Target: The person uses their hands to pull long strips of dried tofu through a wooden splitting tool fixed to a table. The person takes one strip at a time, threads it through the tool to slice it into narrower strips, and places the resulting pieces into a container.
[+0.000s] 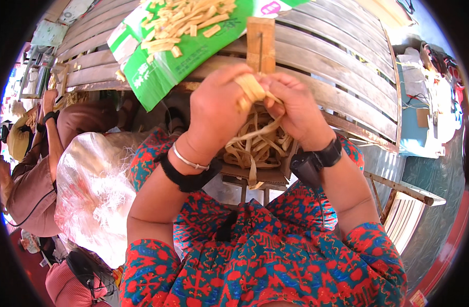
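My left hand (221, 107) grips a small bundle of pale yellow flat strips (251, 87), wound or folded together. On its right side, my right hand (292, 103) pinches the bundle's end, with a loop of strip between the fingers. Both hands meet just in front of a wooden block (261, 46) with a thin dark metal rod on it, at the slatted table's near edge. Below the hands, a cardboard box (265, 174) holds a tangle of long tan strips (253, 147); one strip rises towards my right hand and another hangs over the box's near side.
The slatted wooden table (334, 57) bears a green and white printed sheet (173, 69) with a pile of short yellow pieces (184, 23). A translucent plastic sack (92, 184) stands at my left, beside a seated person (38, 192). A rusty metal bar (399, 186) juts out at the right.
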`<control>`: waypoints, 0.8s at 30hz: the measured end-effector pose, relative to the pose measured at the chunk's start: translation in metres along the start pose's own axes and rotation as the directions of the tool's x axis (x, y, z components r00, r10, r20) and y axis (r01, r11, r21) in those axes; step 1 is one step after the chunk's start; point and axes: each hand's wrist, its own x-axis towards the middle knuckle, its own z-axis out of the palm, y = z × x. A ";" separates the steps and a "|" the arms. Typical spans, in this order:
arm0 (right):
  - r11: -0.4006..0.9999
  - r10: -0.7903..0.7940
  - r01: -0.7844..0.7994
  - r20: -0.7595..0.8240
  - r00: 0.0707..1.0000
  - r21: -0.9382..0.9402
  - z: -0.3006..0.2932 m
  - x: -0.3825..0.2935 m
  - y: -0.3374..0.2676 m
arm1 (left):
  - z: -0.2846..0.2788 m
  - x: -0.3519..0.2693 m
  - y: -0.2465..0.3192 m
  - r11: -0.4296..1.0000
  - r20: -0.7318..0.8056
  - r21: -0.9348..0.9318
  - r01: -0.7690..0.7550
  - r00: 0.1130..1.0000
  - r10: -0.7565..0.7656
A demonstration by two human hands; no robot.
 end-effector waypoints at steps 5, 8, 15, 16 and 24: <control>0.804 -0.306 0.308 0.090 0.948 -0.509 0.002 -0.008 -0.003 | -0.015 0.006 0.004 0.842 0.462 -0.148 0.519 0.789 -0.405; 0.157 -0.465 0.480 0.364 0.807 -0.863 0.001 -0.009 0.000 | -0.013 0.005 0.003 0.989 0.446 0.012 0.148 0.885 -0.138; 0.946 0.122 -0.061 0.174 0.977 -0.319 -0.003 -0.015 -0.017 | -0.048 0.020 0.001 0.480 0.285 -0.720 0.501 0.844 -0.453; 0.969 0.125 -0.084 0.170 0.978 -0.231 -0.003 -0.015 -0.017 | -0.045 0.019 0.002 0.505 0.268 -0.688 0.522 0.829 -0.491; 0.908 0.147 -0.119 0.038 0.988 -0.402 0.002 -0.009 -0.016 | -0.018 0.010 -0.011 0.277 0.606 -0.565 0.778 0.618 -0.501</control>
